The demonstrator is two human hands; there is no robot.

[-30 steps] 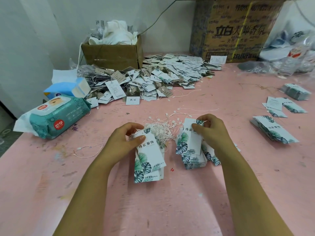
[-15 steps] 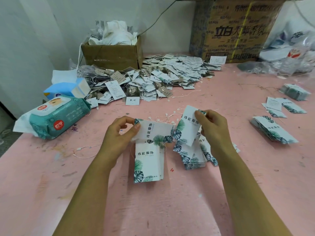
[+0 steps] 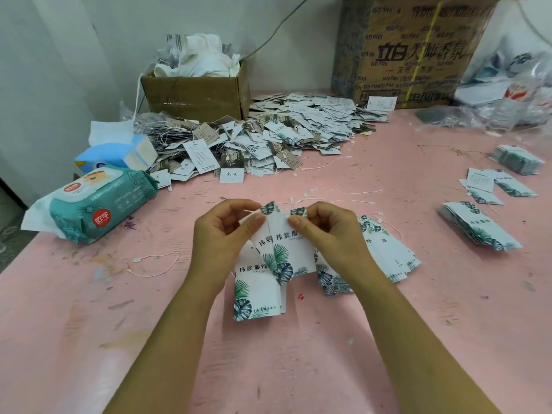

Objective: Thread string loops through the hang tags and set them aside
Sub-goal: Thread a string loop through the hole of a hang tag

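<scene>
At the middle of the pink table, my left hand (image 3: 222, 234) pinches the top of a small stack of white hang tags (image 3: 258, 289) printed with green leaves. My right hand (image 3: 327, 231) pinches the top corner of one more leaf tag (image 3: 294, 252), which overlaps the stack. Both hands meet at the tags' top ends. Behind my right hand a fanned pile of the same tags (image 3: 385, 255) lies on the table. White string loops (image 3: 337, 192) lie just beyond my hands; most of the bundle is hidden by them.
A big heap of strung tags (image 3: 268, 138) covers the back of the table before a small cardboard box (image 3: 197, 91) and a large carton (image 3: 412, 52). A wet-wipes pack (image 3: 98, 207) lies left. More tag stacks (image 3: 478, 228) sit right. One loose loop (image 3: 155, 264) lies left.
My right hand has carried its single tag leftward to meet the left hand's stack. The hands, apart a second ago, now touch at the tags' tops and cover the string bundle.
</scene>
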